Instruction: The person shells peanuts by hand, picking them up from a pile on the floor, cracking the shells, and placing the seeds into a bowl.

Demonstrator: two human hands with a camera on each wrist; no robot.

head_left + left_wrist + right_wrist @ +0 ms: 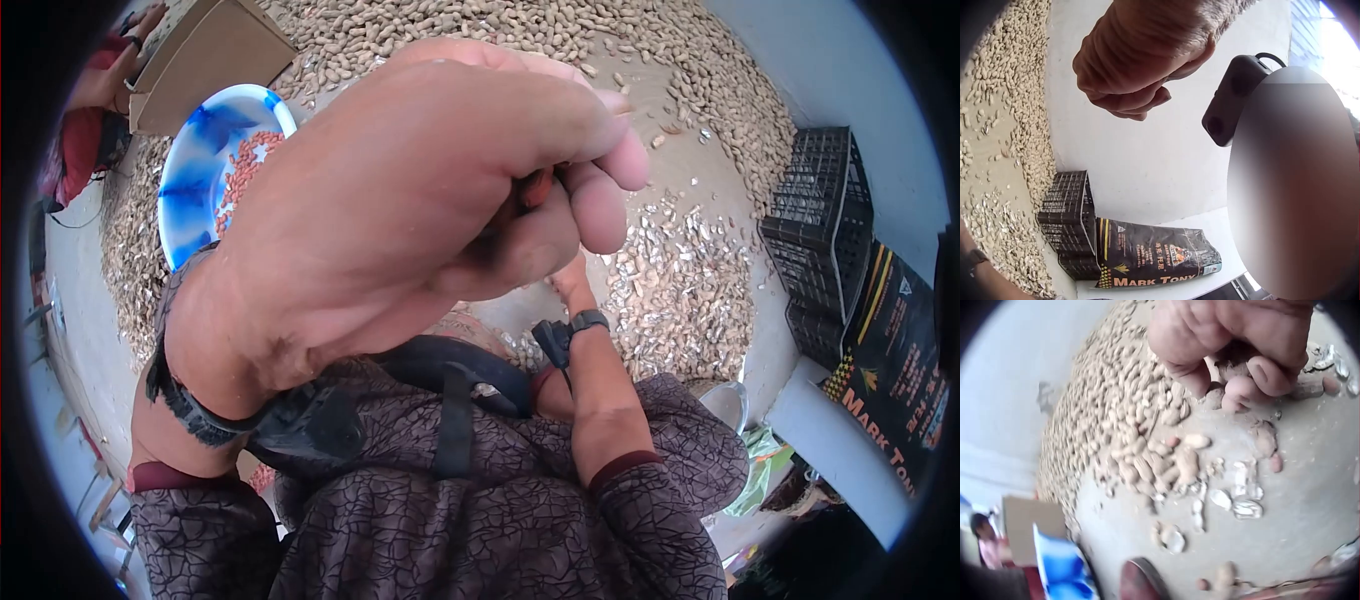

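Observation:
My left hand (pixel 430 180) is raised close to the head camera and fills the middle of the head view. Its fingers curl around a reddish peanut kernel (pixel 537 188), which shows in the gap between them. In the left wrist view the same hand is a curled fist against the white wall (pixel 1147 150). Low over the floor, my right hand (pixel 1235 337) pinches a peanut in its shell (pixel 1214 398) between thumb and fingers. Unshelled peanuts (pixel 1147 465), a loose kernel (pixel 1276 463) and split shells (pixel 1244 487) lie just below that hand.
A blue-and-white basin (pixel 185 190) with red kernels stands at the left, beside a cardboard box (pixel 215 65) and another person (pixel 85 150). Unshelled peanuts (pixel 450 25) spread across the back; empty shells (pixel 685 290) lie right. Black crates (pixel 815 220) and a printed sack (pixel 890 360) line the wall.

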